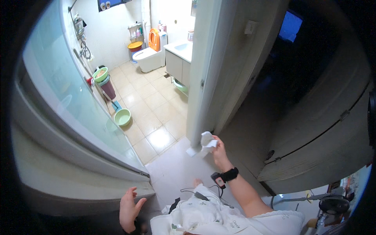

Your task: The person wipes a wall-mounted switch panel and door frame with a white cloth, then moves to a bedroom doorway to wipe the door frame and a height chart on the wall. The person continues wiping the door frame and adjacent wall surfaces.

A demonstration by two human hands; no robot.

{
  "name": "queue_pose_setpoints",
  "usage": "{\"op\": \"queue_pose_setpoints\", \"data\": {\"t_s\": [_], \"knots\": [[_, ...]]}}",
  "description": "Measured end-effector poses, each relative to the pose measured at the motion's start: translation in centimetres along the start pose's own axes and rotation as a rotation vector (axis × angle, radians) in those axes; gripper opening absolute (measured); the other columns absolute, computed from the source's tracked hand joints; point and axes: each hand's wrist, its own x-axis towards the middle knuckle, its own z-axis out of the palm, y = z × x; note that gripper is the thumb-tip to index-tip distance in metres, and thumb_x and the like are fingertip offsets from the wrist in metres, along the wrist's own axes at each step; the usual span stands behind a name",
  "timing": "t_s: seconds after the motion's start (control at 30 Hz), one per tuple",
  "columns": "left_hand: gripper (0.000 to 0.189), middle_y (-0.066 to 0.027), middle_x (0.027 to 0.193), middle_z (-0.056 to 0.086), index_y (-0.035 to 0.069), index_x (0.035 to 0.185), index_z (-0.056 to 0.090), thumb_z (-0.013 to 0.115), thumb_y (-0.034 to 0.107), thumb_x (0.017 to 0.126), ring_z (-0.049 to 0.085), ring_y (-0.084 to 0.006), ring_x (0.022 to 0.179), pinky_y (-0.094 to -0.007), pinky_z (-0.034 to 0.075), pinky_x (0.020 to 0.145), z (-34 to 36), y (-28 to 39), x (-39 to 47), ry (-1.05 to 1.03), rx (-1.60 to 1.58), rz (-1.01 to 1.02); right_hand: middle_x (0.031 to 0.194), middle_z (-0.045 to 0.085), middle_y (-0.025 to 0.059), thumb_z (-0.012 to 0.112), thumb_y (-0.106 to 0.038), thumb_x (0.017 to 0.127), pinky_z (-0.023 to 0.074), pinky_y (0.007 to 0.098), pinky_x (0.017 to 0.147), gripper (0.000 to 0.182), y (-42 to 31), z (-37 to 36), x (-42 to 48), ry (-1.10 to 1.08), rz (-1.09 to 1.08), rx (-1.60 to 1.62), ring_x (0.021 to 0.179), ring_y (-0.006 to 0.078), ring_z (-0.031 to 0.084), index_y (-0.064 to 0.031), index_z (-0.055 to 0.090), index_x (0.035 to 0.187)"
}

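Note:
Out in front of my body, my right hand (220, 153) grips a crumpled white piece of tissue or thin cloth (207, 141), whose loose ends hang down to the left, slightly blurred. A black strap (230, 175) with a small cabled device (218, 180) sits on that wrist. Low on the left, my left hand (129, 210) holds nothing; its fingers are apart and its thumb points right. It is nearest to the pale frame of the sliding door (129, 185). Below are my white printed clothes (202, 214) and one bare foot (198, 182).
Past the doorway lies a tiled bathroom floor (147, 102) with a green basin (122, 117), a dustpan (117, 106), a purple bin (107, 89), a toilet (149, 58) and a vanity (176, 63). A frosted glass door (73, 88) stands left, a door jamb (202, 73) right. Beyond is a dark room.

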Motion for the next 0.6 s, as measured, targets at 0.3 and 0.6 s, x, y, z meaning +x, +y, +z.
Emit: {"op": "queue_pose_setpoints", "data": {"t_s": [0.3,0.6], "knots": [[0.053,-0.0175,0.095,0.063,0.0,0.116,0.053,0.078,0.023,0.075,0.062,-0.0315,0.089,-0.039,0.049,0.077,4.6,15.4,13.7,-0.028,0.049,0.175,0.127,0.053,0.0055,0.044,-0.006,0.095,0.0488,0.0321,0.091,0.041,-9.4,-6.5,15.2,-0.01,-0.231,0.265,0.112,0.0177,0.055,-0.007,0.044,0.136],[0.053,-0.0204,0.098,0.065,0.0,0.115,0.053,0.078,0.025,0.076,0.065,-0.0326,0.09,-0.0391,0.052,0.074,5.7,19.3,24.1,-0.078,0.109,0.349,0.153,0.022,0.0173,0.042,-0.04,0.099,0.0242,0.0461,0.112,0.065,-19.7,0.1,28.3,0.107,-0.912,-0.359,0.141,0.0314,0.022,-0.0061,0.02,0.149]]}}
